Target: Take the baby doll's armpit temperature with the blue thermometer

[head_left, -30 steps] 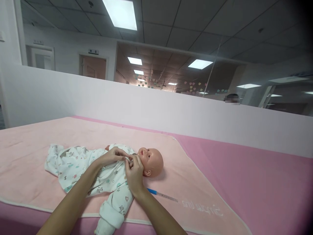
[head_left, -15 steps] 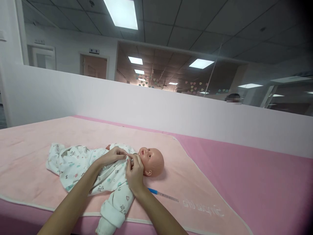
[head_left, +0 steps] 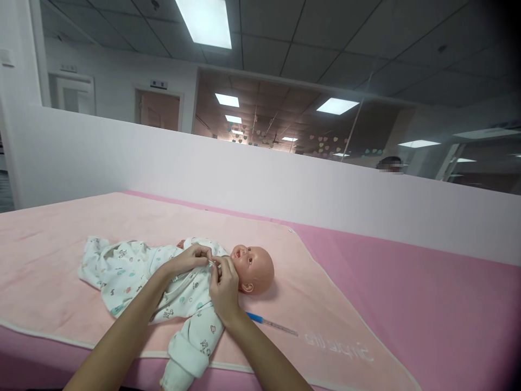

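Observation:
A baby doll [head_left: 260, 266] lies on its back, head to the right, dressed in a white printed romper [head_left: 126, 274]. At the romper's neck opening, my left hand [head_left: 189, 259] pinches the fabric edge with bent fingers. Close beside the doll's chin, my right hand [head_left: 224, 285] grips the same collar edge between thumb and fingers. Both sets of fingertips nearly meet there, and the exact fastening between them is too small to make out. A thin clear stick with a blue end, like a glass thermometer [head_left: 277, 326], lies right of my right forearm.
Under the doll spreads a peach blanket [head_left: 52, 244] with pale edging and white lettering, over a pink padded surface [head_left: 407, 282]. A white low wall [head_left: 264, 179] runs behind it. Beyond the glass, part of a person's head [head_left: 389, 163] shows at the right.
The fingers of my left hand have shifted slightly at the collar. My right hand keeps its hold, and the doll and the stick stay where they were.

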Action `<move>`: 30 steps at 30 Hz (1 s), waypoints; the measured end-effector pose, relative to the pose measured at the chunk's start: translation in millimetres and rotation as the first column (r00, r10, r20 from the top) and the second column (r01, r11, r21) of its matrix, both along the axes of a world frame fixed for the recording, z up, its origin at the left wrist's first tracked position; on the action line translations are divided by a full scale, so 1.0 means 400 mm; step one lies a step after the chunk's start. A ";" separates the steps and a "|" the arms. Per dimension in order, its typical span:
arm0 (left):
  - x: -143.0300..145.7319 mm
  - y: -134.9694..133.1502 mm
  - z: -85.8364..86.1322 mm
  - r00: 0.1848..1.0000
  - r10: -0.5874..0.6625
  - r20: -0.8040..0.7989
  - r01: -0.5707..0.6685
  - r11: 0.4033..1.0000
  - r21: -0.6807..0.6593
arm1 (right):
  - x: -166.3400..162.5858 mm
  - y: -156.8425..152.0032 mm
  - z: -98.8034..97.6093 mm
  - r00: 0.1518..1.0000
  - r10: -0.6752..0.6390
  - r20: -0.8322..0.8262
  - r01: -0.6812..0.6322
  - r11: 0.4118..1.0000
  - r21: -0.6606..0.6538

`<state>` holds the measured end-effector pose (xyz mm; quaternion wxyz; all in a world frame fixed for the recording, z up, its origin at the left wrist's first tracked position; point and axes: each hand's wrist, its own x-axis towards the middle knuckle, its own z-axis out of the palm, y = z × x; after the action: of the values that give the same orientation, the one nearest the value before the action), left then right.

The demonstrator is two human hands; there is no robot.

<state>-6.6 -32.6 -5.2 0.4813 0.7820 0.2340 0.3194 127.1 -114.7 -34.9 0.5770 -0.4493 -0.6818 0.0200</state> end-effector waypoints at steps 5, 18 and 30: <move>0.001 -0.003 0.002 0.998 -0.042 0.044 0.042 0.999 0.007 | -0.001 -0.006 0.004 1.000 0.013 -0.008 -0.013 1.000 0.006; -0.001 -0.006 0.000 0.987 -0.043 0.154 0.065 0.988 -0.142 | -0.001 0.006 -0.004 0.999 0.003 0.046 -0.005 1.000 0.026; 0.002 -0.011 0.004 0.991 0.010 0.131 0.008 0.991 -0.136 | -0.002 0.007 0.001 0.999 0.015 0.028 -0.017 0.999 0.047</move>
<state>-5.9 -37.0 -3.5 0.5478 0.7243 0.2236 0.3540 126.5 -112.0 -34.4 0.5778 -0.4303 -0.6935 0.0023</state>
